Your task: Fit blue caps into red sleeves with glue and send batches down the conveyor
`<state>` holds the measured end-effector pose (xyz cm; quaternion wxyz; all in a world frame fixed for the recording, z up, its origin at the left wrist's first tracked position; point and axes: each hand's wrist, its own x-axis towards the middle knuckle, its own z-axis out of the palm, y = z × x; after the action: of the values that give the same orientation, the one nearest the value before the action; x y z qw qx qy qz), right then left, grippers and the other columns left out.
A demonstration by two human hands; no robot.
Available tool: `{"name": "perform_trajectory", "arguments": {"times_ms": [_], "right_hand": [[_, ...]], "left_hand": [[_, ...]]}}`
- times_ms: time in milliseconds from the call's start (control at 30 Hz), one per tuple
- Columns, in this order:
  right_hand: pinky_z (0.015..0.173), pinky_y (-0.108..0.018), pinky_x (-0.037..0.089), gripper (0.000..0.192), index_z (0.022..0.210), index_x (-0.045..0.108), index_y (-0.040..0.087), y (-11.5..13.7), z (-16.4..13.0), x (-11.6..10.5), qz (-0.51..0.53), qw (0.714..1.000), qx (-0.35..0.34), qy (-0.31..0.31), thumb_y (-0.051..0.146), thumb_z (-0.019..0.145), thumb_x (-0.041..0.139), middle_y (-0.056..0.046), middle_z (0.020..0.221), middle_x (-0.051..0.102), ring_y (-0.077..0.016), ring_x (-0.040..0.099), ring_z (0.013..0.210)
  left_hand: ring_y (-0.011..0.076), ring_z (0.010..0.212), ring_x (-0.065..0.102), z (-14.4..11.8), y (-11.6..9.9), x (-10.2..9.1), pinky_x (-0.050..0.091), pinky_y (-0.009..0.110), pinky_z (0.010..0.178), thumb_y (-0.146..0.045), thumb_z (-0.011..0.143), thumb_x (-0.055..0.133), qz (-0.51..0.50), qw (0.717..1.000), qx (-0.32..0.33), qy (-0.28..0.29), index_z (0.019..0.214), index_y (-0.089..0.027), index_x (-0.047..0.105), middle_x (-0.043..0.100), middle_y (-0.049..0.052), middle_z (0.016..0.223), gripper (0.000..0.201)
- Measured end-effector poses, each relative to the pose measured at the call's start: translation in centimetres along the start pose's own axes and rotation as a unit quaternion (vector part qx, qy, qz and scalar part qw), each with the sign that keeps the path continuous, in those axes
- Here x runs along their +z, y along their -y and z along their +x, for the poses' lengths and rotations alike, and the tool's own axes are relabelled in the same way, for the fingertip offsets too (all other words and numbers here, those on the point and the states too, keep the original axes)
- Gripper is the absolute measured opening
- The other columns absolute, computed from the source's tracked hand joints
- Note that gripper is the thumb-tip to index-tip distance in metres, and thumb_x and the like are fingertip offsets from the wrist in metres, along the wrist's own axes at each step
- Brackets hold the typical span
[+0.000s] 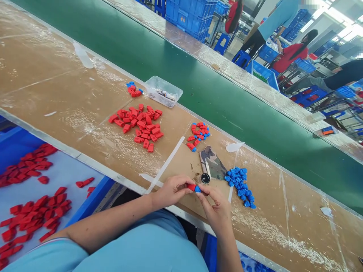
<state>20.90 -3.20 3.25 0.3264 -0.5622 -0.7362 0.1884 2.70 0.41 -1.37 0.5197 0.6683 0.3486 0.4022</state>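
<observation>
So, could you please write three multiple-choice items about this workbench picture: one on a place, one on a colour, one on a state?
1. Where does the pile of blue caps lie?
A. right of the camouflage pouch
B. inside the clear tub
C. on the green belt

2. What colour is the biggest loose pile of pieces on the bench?
A. blue
B. red
C. green

3. What are the hands doing?
A. resting flat
B. holding the tub
C. pinching one small red and blue part

Answers: 1 A, the caps sit just beside the pouch. 2 B, the pile is all red. 3 C, the left hand and right hand meet on the part.
</observation>
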Motion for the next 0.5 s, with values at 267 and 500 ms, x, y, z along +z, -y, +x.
{"name": "perform_trajectory", "arguments": {"times_ms": [267, 500], "right_hand": [[0.062, -0.03, 0.055, 0.015, 0.096, 0.074, 0.026, -0.3, -0.6, 0.3, 0.038, 0.999, -0.007, 0.016, 0.029, 0.088, 0.062, -0.004, 0.081, 0.072, -0.0179, 0.066, 0.071], [0.065, -0.03, 0.054, 0.016, 0.101, 0.072, 0.027, -0.7, -1.6, 0.6, 0.045, 0.999, 0.0, -0.006, 0.028, 0.088, 0.063, -0.004, 0.088, 0.073, -0.0177, 0.066, 0.077]], "left_hand": [[0.0151, 0.073, 0.058, -0.1, -0.2, -0.2, 0.046, 0.024, 0.07, -0.023, 0.088, 0.055, 0.009, 0.999, 0.023, 0.041, 0.089, -0.015, 0.066, 0.067, 0.005, 0.079, 0.013], [0.0164, 0.08, 0.06, -0.3, -0.5, -0.5, 0.046, 0.025, 0.074, -0.025, 0.091, 0.053, 0.013, 0.998, 0.033, 0.059, 0.097, -0.015, 0.064, 0.067, 0.007, 0.087, 0.016]]}}
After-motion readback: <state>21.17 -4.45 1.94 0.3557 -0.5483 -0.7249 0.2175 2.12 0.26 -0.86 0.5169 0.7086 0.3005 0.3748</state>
